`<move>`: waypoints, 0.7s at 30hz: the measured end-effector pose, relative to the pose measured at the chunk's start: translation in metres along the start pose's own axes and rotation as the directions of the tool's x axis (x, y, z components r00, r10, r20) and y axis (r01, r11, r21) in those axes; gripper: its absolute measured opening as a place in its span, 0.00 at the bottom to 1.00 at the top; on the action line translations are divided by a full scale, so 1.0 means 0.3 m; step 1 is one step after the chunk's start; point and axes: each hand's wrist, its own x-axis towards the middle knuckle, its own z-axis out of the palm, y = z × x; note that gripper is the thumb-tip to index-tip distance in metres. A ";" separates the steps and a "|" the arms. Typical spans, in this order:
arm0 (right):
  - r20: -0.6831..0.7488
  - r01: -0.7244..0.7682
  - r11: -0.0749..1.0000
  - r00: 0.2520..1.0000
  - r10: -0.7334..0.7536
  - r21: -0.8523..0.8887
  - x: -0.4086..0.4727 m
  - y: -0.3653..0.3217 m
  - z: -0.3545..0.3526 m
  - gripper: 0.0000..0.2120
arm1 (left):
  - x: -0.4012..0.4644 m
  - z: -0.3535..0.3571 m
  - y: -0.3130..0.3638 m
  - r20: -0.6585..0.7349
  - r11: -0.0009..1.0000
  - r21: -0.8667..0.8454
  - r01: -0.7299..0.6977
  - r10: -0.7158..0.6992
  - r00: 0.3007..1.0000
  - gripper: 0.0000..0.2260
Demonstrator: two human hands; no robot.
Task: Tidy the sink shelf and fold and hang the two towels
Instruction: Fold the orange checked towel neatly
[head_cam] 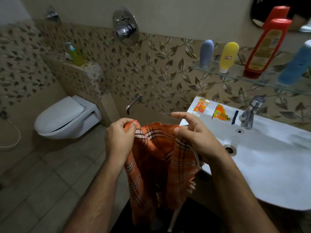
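Here the person stands by the sink with an orange checked towel held up in front of them, hanging from both hands toward the floor. The left hand is closed on the towel's top edge, a corner pinched between thumb and fingers. The right hand sits just beside it on the same edge; its thumb presses into the cloth, but the forefinger and the fingers next to it are spread and lifted clear, so that grip looks loose, more a resting than a hold. Between the two hands the top edge sags and bunches, and below them the cloth falls in uneven folds, with a frayed fringe showing under the right hand. To fold it well, I would judge the right hand wants to slide outward along the edge to the far corner and close on it, so the edge draws straight between the grips before any fold is made. Beyond the right hand, up on the wall, the glass shelf carries a grey bottle, a yellow bottle, a red bottle and a blue bottle, all upright in a row. Two sachets lie on the sink's back rim near the tap. No second towel and no rail can be seen.
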 end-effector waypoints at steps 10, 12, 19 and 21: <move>0.045 -0.093 0.996 0.995 0.093 -0.010 0.076 0.047 0.175 0.26 | -0.006 -0.055 -0.037 0.380 0.936 -0.351 -0.001 0.144 0.914 0.04; 0.026 -0.113 0.992 0.993 0.114 -0.053 0.098 0.071 0.217 0.28 | 0.001 -0.067 -0.058 0.449 0.934 -0.353 -0.055 0.220 0.866 0.04; -0.089 -0.126 0.982 0.990 0.114 -0.143 0.098 0.092 0.294 0.05 | 0.034 -0.126 -0.130 0.548 0.888 -0.459 -0.006 0.288 0.786 0.03; -0.198 -0.119 0.984 0.976 0.092 -0.131 0.102 0.086 0.316 0.05 | 0.043 -0.128 -0.163 0.585 0.863 -0.496 0.094 0.253 0.771 0.03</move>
